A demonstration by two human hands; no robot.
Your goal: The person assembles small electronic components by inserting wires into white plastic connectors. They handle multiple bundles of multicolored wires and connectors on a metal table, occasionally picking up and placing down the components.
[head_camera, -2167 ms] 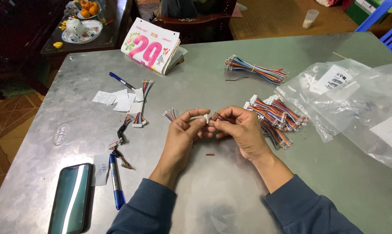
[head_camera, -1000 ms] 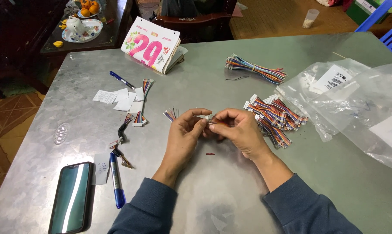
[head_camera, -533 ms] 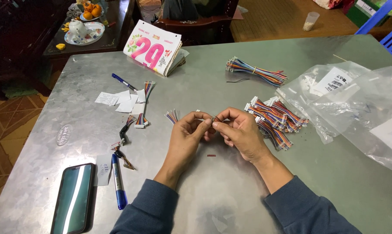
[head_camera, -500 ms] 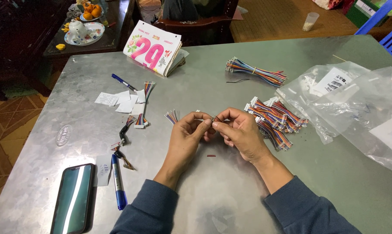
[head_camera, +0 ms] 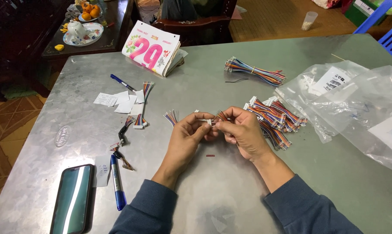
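Far left, near edge of the metal desk (head_camera: 230, 78): a dark phone (head_camera: 72, 200) lies flat, screen up, a small paper slip (head_camera: 102, 170) just beside it, then a blue marker (head_camera: 117, 182) pointing toward the person. Above these, a short black-ended wire piece (head_camera: 123, 132), a few white paper scraps (head_camera: 118, 102), a blue pen (head_camera: 122, 82) and a small multicoloured wire harness (head_camera: 140, 112) with a white plug. At the desk's far edge, a tear-off calendar block (head_camera: 151, 48) with a large pink numeral.

Centre: left hand (head_camera: 188, 138) and right hand (head_camera: 243, 132) meet above the desk, fingertips nearly touching. Both pinch one short ribbon wire (head_camera: 191, 118); its coloured loose end fans out left of the left hand, and a small white connector (head_camera: 209, 122) sits between the thumbs. A tiny red bit (head_camera: 210, 155) lies on the desk under the hands.

Right: a pile of harnesses (head_camera: 272, 117) just beside the right hand; a banded bundle (head_camera: 253, 72) farther back; clear plastic bags (head_camera: 356, 104) at the far right
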